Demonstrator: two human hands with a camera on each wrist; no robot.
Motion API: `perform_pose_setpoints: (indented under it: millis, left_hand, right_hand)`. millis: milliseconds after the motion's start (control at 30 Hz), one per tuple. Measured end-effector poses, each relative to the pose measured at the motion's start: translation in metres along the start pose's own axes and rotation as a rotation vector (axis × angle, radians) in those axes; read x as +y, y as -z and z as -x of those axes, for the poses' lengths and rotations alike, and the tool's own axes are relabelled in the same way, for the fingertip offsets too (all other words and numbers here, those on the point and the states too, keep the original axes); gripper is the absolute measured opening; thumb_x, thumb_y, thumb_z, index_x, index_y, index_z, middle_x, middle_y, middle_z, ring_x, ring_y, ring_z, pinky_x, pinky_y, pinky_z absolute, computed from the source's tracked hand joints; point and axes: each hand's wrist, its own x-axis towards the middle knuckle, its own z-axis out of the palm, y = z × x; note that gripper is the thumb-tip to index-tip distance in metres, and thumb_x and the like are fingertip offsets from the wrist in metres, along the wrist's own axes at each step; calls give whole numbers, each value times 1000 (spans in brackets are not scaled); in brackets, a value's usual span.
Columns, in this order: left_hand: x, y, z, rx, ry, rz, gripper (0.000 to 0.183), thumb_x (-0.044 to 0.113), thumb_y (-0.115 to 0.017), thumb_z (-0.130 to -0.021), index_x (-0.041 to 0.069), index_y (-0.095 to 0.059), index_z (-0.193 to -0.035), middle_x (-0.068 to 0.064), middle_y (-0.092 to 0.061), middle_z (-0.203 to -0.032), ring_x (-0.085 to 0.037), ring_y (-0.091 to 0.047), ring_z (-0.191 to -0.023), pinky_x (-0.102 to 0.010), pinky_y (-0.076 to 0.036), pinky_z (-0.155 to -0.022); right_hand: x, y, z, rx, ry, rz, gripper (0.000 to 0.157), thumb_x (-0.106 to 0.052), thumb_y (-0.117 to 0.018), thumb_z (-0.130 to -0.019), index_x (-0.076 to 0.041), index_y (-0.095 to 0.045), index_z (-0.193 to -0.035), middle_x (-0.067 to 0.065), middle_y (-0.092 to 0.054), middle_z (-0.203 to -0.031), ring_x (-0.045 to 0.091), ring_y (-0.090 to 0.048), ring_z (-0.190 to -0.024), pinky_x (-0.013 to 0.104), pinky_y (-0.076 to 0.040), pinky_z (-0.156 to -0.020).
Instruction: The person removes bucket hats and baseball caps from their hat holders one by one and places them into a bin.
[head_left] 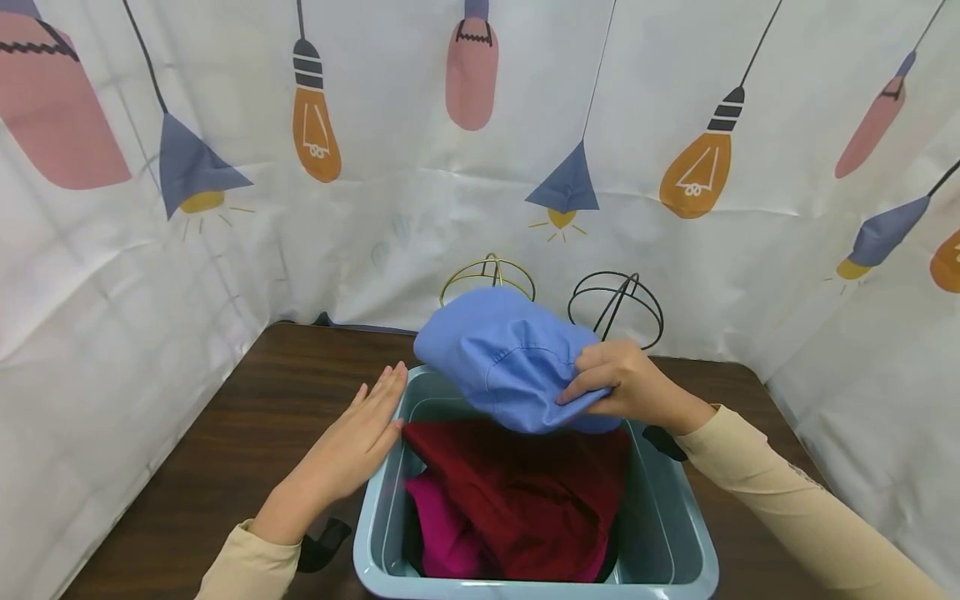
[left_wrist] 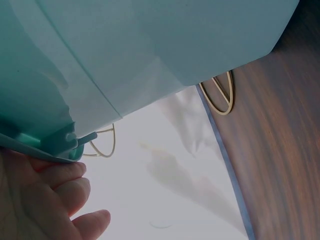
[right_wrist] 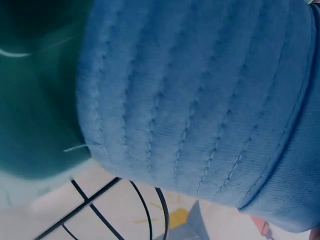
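A blue cap [head_left: 517,358] hangs over the far part of a light blue plastic tub [head_left: 678,533]. My right hand [head_left: 626,383] pinches the cap by its right edge, thumb and fingers on the fabric. In the right wrist view the stitched brim of the cap [right_wrist: 195,95] fills most of the picture. My left hand [head_left: 356,437] rests with extended fingers against the tub's left rim; the left wrist view shows its fingertips [left_wrist: 72,192] under the rim. Inside the tub lie a dark red cloth item [head_left: 525,492] and a magenta one [head_left: 450,529].
Behind the tub stand a gold wire dome stand [head_left: 491,271] and a black wire dome stand [head_left: 618,296]. The dark wooden table [head_left: 217,467] carries them all. A white curtain with printed lamps [head_left: 420,225] closes off the back and sides.
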Motion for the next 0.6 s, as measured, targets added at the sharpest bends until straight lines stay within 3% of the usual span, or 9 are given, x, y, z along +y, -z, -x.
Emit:
perform_pose_setpoints:
  millis: [300,433,600]
  left_hand:
    - [2,1,0,-3,-1,8,58,16,-42,-99,-4,-18,-148,-15,-17,-155,-30,-11,-143,-54,-11,-112]
    - [2,2,0,4,-9,9,57,16,-42,-100,-4,-19,-148,-16,-18,-154,-30,-12,-142,-54,-11,-111]
    - [2,1,1,20,-16,15,56,16,-42,-100,-6,-20,-147,-18,-20,-153,-33,-14,-142,-56,-13,-110]
  right_hand:
    - [-15,4,7,-97,4,7,21,-42,-68,-83,-22,-75,-80,-8,-42,-64,4,-41,-63,16,-35,-57]
    - [-20,5,11,-145,-41,-81,14,-33,-80,-73,-22,-75,-80,-8,-40,-62,2,-39,-63,13,-34,-58]
    - [-27,3,13,-243,-76,-188,21,-23,-85,-65,-21,-76,-84,-9,-42,-63,1,-41,-65,9,-36,-61]
